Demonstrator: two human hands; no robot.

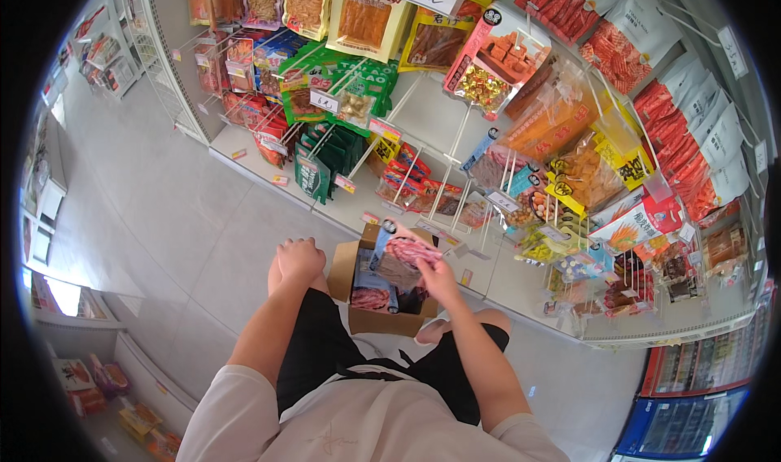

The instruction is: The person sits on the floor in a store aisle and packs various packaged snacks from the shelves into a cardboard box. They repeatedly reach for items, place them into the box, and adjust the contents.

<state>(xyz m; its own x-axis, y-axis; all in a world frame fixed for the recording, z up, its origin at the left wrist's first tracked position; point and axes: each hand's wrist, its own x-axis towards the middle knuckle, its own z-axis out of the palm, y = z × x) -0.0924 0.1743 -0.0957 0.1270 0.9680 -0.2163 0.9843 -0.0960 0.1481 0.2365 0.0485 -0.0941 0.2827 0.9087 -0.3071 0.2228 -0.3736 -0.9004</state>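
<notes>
My right hand (437, 279) grips a snack packet (399, 254) by its right edge; the packet is blue and pink with a dark content showing in its lower part. It is held over an open cardboard box (385, 323) that stands on the floor between my legs. Inside the box lie similar blue and pink packets (370, 298). My left hand (301, 259) rests on my left knee, left of the box, with its fingers curled and nothing visible in it.
Before me runs a shop shelf (341, 217) with hooks bearing many bagged snacks, such as green packets (314, 163) and red packets (418, 181). Price tags stick out at hook ends. A low display bin (155, 364) stands behind left, and coloured crates (683, 422) at the lower right.
</notes>
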